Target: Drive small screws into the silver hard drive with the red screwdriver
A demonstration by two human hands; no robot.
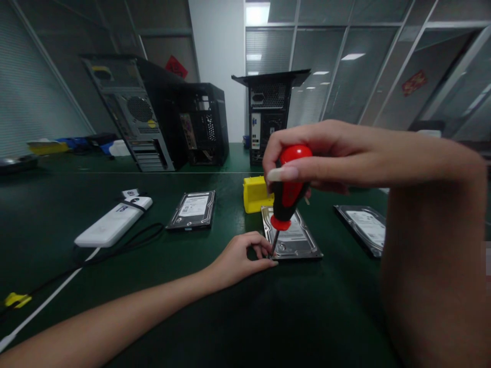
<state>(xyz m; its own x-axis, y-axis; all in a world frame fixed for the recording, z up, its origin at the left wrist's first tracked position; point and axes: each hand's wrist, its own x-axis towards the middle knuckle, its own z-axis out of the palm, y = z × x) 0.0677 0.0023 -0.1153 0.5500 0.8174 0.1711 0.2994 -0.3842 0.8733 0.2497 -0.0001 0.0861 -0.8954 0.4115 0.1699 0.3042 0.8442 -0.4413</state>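
Observation:
My right hand point(326, 158) is wrapped around the red and black handle of a screwdriver point(288, 197). The screwdriver leans slightly, its shaft pointing down and its tip at the near left corner of a hard drive point(295, 237) lying flat. At that same corner, my left hand point(245, 258) grips the drive's edge between thumb and curled fingers, close beside the tip. Whether a screw sits under the tip is too small to tell. Just behind the drive stands a yellow plastic block point(256, 195), partly hidden by the screwdriver and my right hand.
A second hard drive point(192, 209) lies to the left, a third point(364, 227) to the right, partly behind my right arm. A white power bank point(115, 222) with cables is at far left. Computer cases point(159, 112) stand along the back of the green table point(184, 317).

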